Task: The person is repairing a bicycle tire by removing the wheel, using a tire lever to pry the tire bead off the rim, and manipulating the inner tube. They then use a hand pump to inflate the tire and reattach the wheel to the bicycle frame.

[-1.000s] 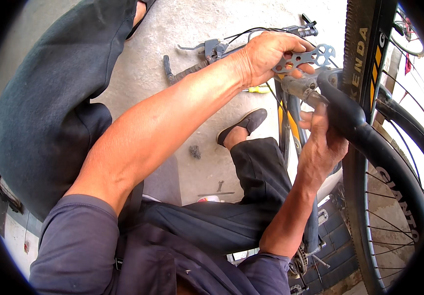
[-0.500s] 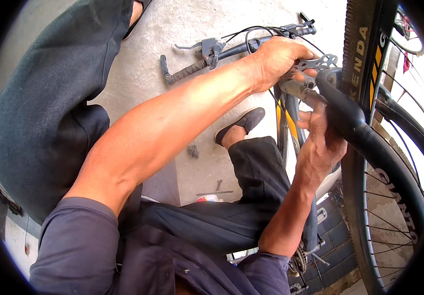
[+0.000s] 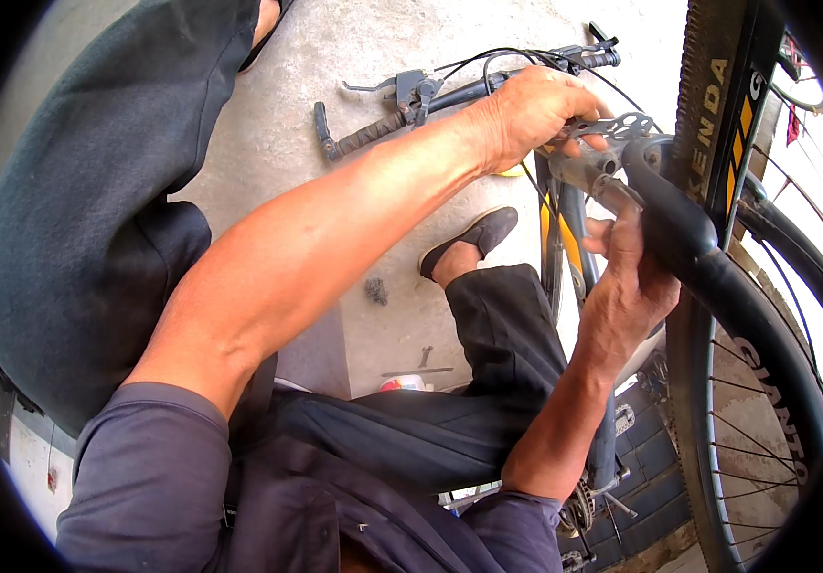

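My left hand [image 3: 543, 110] is closed on a flat grey multi-hole wrench [image 3: 629, 126], held just over the bicycle's silver-grey head tube [image 3: 574, 167]; whether the wrench touches it I cannot tell. Below, my right hand [image 3: 636, 282] is wrapped round the metal tube [image 3: 614, 196] of the black front fork [image 3: 674, 220], with thumb raised along it and fingertips showing at its left. The front wheel's tyre [image 3: 698, 86] stands upright just to the right of both hands.
A detached handlebar [image 3: 378, 129] with levers and cables lies beyond my left forearm on the concrete floor [image 3: 325, 57]. A small bolt [image 3: 425, 355] and thin rod [image 3: 416, 372] lie between my legs. A pedal [image 3: 624, 417] and chainring [image 3: 578, 506] sit at lower right.
Since a second ago my left hand has shifted slightly rightward and the wrench has dropped a little, lying flatter over the head tube. My right hand has barely moved.
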Available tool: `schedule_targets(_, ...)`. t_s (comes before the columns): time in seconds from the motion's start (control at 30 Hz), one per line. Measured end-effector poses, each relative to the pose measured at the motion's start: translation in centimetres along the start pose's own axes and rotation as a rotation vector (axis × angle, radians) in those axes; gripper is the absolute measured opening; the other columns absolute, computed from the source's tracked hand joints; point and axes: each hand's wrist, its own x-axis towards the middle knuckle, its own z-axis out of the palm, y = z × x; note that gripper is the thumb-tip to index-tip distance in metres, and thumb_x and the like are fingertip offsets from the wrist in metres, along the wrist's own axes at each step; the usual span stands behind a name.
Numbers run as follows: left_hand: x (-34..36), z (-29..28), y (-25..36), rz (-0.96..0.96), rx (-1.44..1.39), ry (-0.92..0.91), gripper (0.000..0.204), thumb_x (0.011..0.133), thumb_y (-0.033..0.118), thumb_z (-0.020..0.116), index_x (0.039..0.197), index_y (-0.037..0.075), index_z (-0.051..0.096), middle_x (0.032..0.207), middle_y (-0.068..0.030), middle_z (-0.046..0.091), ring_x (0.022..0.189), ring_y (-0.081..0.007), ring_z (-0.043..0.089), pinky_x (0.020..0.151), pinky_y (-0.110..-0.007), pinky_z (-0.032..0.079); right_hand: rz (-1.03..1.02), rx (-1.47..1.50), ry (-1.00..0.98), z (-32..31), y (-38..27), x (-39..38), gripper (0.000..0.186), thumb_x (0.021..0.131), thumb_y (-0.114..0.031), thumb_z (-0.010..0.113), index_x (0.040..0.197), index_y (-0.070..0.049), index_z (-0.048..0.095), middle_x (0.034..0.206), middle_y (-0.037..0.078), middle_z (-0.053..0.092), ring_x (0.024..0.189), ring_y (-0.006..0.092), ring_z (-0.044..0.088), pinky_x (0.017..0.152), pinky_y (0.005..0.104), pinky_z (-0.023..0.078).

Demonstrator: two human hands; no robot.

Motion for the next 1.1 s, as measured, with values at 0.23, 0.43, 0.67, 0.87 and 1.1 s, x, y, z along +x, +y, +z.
schedule_targets(0.23, -0.3, 0.1, 0.3, 0.034, 0.168, -0.012, 0.029, 0.082, 0.011, 0.053, 0.102, -0.006, 0.065, 0.089, -0.0139, 0.068, 0.077, -0.0141, 0.063, 0.065, -0.024, 0.049, 0.002, 0.001, 0.012, -0.1, 0.1, -0.1, 0.026, 0.086, 0.0, 0.065, 0.112, 0.002, 0.058, 0.098, 0.009, 0.063, 0.077, 0.011, 0.062, 0.063, 0.0205, 0.05)
schedule_targets(0.43, -0.7, -0.1, 1.3, 0.085, 0.393, -0.026, 0.029, 0.079, 0.013, 0.056, 0.101, -0.003, 0.067, 0.083, -0.0104, 0.068, 0.068, -0.0121, 0.061, 0.066, -0.025, 0.05, 0.003, 0.004, 0.002, -0.2, 0.3, 0.1, 0.031, 0.086, 0.002, 0.064, 0.115, 0.002, 0.055, 0.1, 0.01, 0.063, 0.077, 0.0112, 0.062, 0.061, 0.02, 0.051)
schedule_targets(0.67, -0.7, 0.2, 2.0, 0.195, 0.65, 0.0, 0.028, 0.077, 0.014, 0.057, 0.098, 0.001, 0.069, 0.082, -0.0082, 0.068, 0.066, -0.0116, 0.06, 0.067, -0.027, 0.051, 0.015, 0.001, 0.015, -0.4, 0.6, 0.1, 0.035, 0.085, 0.003, 0.063, 0.119, 0.0, 0.054, 0.107, 0.011, 0.062, 0.08, 0.0114, 0.062, 0.063, 0.0206, 0.053)
schedule_targets(0.87, -0.7, 0.5, 2.0, 0.316, 0.798, 0.036, 0.03, 0.075, 0.015, 0.056, 0.098, -0.001, 0.068, 0.08, -0.0115, 0.068, 0.069, -0.0153, 0.064, 0.068, -0.028, 0.052, 0.028, 0.017, 0.026, -0.4, 0.7, 0.2, 0.037, 0.085, 0.004, 0.064, 0.12, 0.0, 0.053, 0.108, 0.011, 0.062, 0.08, 0.0116, 0.063, 0.061, 0.0205, 0.053)
schedule_targets(1.1, -1.2, 0.8, 2.9, 0.288, 0.821, 0.001, 0.031, 0.075, 0.019, 0.054, 0.095, -0.001, 0.069, 0.075, -0.0125, 0.068, 0.072, -0.0181, 0.066, 0.069, -0.031, 0.052, -0.003, 0.029, 0.015, -0.3, 0.6, 0.2, 0.036, 0.085, 0.003, 0.063, 0.119, 0.002, 0.053, 0.107, 0.012, 0.063, 0.077, 0.0118, 0.063, 0.06, 0.0201, 0.052)
